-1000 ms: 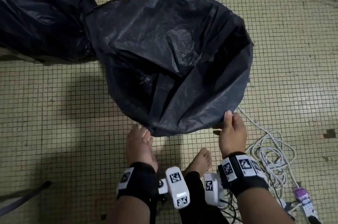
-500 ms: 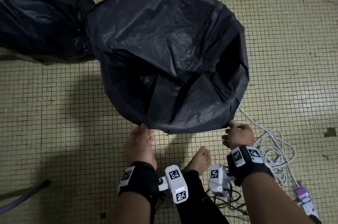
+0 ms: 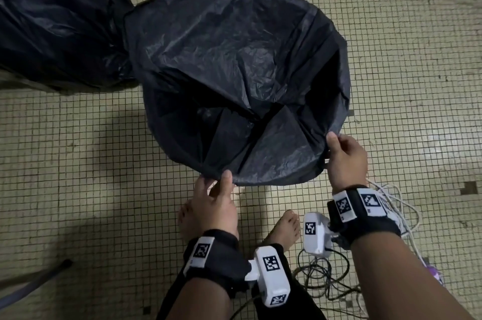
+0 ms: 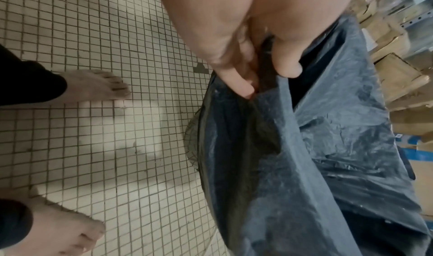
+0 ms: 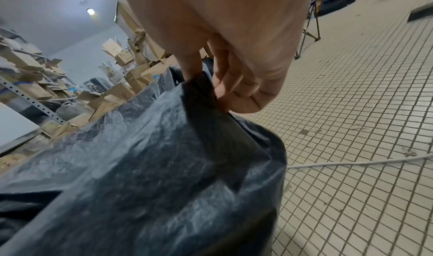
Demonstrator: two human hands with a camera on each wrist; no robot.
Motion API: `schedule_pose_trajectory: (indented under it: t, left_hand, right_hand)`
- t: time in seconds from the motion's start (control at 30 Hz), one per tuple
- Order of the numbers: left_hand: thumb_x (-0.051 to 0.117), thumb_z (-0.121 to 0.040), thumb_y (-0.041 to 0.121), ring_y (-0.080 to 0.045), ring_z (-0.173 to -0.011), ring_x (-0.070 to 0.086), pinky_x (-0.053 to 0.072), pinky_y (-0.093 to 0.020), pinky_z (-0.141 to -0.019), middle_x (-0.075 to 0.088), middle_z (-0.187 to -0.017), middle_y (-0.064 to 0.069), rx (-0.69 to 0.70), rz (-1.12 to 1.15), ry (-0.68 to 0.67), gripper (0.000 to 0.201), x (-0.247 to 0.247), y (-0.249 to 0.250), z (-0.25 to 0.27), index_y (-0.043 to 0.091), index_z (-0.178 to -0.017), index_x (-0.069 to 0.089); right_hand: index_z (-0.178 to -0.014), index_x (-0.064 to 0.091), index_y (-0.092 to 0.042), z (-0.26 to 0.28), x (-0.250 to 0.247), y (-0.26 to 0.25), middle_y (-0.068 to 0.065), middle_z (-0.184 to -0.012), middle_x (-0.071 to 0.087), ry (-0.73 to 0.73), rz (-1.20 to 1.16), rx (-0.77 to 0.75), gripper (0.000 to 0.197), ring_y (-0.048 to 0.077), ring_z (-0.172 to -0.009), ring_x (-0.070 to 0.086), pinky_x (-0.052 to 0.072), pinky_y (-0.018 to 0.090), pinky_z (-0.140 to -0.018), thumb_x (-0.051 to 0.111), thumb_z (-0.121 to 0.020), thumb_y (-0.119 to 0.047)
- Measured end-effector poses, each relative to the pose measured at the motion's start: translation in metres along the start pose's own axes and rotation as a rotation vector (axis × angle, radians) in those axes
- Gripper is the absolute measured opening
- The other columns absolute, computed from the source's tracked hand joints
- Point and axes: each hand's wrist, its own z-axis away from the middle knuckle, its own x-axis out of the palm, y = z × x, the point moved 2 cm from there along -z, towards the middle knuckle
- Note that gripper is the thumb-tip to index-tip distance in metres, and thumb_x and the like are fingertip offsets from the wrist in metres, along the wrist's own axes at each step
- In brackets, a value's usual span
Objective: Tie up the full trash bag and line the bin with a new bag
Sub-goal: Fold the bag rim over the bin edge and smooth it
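Since half a second earlier, right hand (image 3: 345, 163) had climbed from the hem at 5 o'clock up to the new bag (image 3: 234, 79)'s rim at 4 o'clock. Left hand (image 3: 215, 205) stayed at 6 o'clock. Both pinched the rim, thumb over film — mouth held wide above the tiled floor (image 3: 78, 163), full trash bag (image 3: 57, 22) touching it at 10 o'clock.

Risks: thin film could slip or tear under an uneven pull; loose cables (image 3: 328, 275) lay near the bare feet.

Bin barely visible — maybe a mesh edge under the film. Knot on the full bag not discernible.
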Motion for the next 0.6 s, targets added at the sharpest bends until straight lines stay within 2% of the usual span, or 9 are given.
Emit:
schedule_pose_trajectory:
  t: [0.07, 0.1, 0.17, 0.23, 0.33, 0.47, 0.53, 0.6]
  left_hand:
    - [0.072, -0.070, 0.067, -0.009, -0.087, 0.072, 0.058, -0.043, -0.082, 0.074, -0.101, -0.005, 0.050, -0.003, -0.018, 0.033, -0.006, 0.016, 0.001, 0.047, -0.094, 0.066]
    - [0.072, -0.073, 0.060, -0.007, -0.083, 0.073, 0.058, -0.041, -0.079, 0.076, -0.097, -0.003, 0.060, 0.022, -0.027, 0.024, -0.008, 0.023, 0.000, 0.046, -0.092, 0.068]
    - [0.074, -0.083, 0.044, -0.012, -0.090, 0.075, 0.057, -0.044, -0.084, 0.078, -0.096, 0.007, 0.030, 0.063, -0.025, 0.016, -0.015, 0.037, -0.007, 0.038, -0.097, 0.072]
    - [0.074, -0.089, 0.032, -0.013, -0.091, 0.075, 0.058, -0.042, -0.085, 0.078, -0.096, 0.010, 0.063, 0.067, -0.029, 0.009, -0.026, 0.049, -0.018, 0.033, -0.098, 0.074]
    - [0.074, -0.089, 0.034, -0.013, -0.087, 0.075, 0.059, -0.041, -0.081, 0.077, -0.099, 0.010, 0.097, 0.017, 0.016, 0.012, -0.040, 0.072, -0.037, 0.035, -0.100, 0.074]
    - [0.077, -0.084, 0.033, -0.014, -0.093, 0.074, 0.060, -0.040, -0.085, 0.077, -0.093, 0.011, 0.189, -0.035, 0.070, 0.011, -0.053, 0.095, -0.062, 0.041, -0.090, 0.076]
    - [0.078, -0.083, 0.033, -0.014, -0.093, 0.074, 0.060, -0.041, -0.087, 0.077, -0.093, 0.009, 0.210, -0.043, 0.123, 0.013, -0.056, 0.102, -0.074, 0.039, -0.094, 0.077]
    - [0.075, -0.085, 0.031, -0.012, -0.094, 0.072, 0.060, -0.042, -0.089, 0.076, -0.095, 0.009, 0.238, -0.058, 0.162, 0.013, -0.056, 0.104, -0.079, 0.042, -0.094, 0.074]
  right_hand:
    - [-0.093, 0.065, -0.010, 0.007, 0.001, 0.003, 0.007, -0.092, 0.071, -0.022, -0.031, 0.035, 0.031, 0.028, -0.091, 0.067, 0.053, 0.054, -0.087, 0.058, -0.095, -0.040]
    - [-0.092, 0.065, -0.011, 0.012, 0.003, 0.004, 0.006, -0.091, 0.072, -0.032, -0.047, 0.051, 0.032, 0.028, -0.090, 0.067, 0.053, 0.055, -0.087, 0.058, -0.095, -0.041]
    - [-0.090, 0.062, -0.012, 0.026, 0.008, 0.006, 0.006, -0.091, 0.072, -0.050, -0.078, 0.078, 0.032, 0.028, -0.089, 0.067, 0.053, 0.056, -0.086, 0.058, -0.094, -0.044]
    - [-0.086, 0.059, -0.014, 0.042, 0.016, 0.009, 0.007, -0.088, 0.071, -0.063, -0.113, 0.100, 0.031, 0.029, -0.085, 0.068, 0.055, 0.055, -0.083, 0.060, -0.093, -0.044]
    - [-0.080, 0.055, -0.018, 0.068, 0.028, 0.011, 0.007, -0.085, 0.069, -0.073, -0.168, 0.136, 0.028, 0.025, -0.079, 0.065, 0.055, 0.054, -0.082, 0.063, -0.092, -0.041]
    - [-0.077, 0.055, -0.022, 0.100, 0.049, 0.013, -0.002, -0.078, 0.069, -0.079, -0.201, 0.189, 0.028, 0.019, -0.074, 0.064, 0.054, 0.055, -0.085, 0.067, -0.089, -0.044]
    - [-0.076, 0.053, -0.023, 0.112, 0.058, 0.012, 0.000, -0.078, 0.070, -0.094, -0.202, 0.205, 0.030, 0.024, -0.075, 0.067, 0.052, 0.056, -0.086, 0.067, -0.088, -0.047]
    - [-0.078, 0.054, -0.020, 0.119, 0.064, 0.013, 0.007, -0.084, 0.072, -0.118, -0.227, 0.217, 0.032, 0.030, -0.076, 0.067, 0.055, 0.054, -0.082, 0.068, -0.087, -0.047]
